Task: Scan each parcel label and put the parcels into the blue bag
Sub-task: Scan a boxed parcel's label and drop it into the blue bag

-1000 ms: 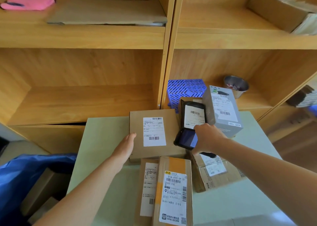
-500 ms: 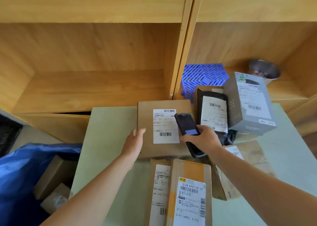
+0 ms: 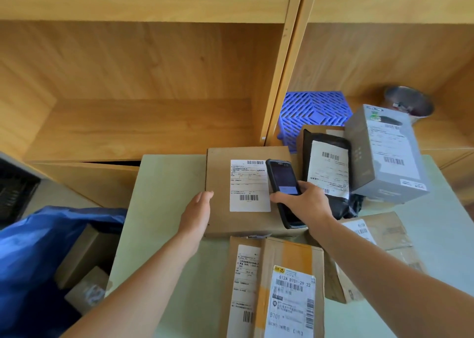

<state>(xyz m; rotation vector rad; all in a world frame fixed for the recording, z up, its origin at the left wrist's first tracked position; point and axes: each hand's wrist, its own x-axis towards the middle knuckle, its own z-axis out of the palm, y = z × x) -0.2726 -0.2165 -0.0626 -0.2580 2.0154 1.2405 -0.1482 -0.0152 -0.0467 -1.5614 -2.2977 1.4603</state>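
Observation:
A flat brown parcel (image 3: 219, 181) with a white label (image 3: 248, 186) lies at the far side of the pale green table (image 3: 166, 209). My left hand (image 3: 197, 212) rests against its left edge, fingers straight. My right hand (image 3: 305, 204) grips a black handheld scanner (image 3: 282, 181) held over the parcel's right part, beside the label. The blue bag (image 3: 28, 255) stands open at the lower left with several brown parcels inside. Other parcels lie around: a black pouch (image 3: 325, 173), a grey box (image 3: 384, 155), two brown boxes (image 3: 289, 286) at the front, and a crumpled one (image 3: 379, 237).
Wooden shelving (image 3: 143, 122) rises right behind the table. A blue slatted crate (image 3: 313, 112) and a metal bowl (image 3: 407, 101) sit in the right-hand shelf bay. A dark object (image 3: 15, 189) shows at the left edge.
My right hand has swung the scanner from the black pouch leftward over the flat brown parcel, its screen now facing up. My left hand stayed on the parcel's left edge. The camera moved closer and tipped down.

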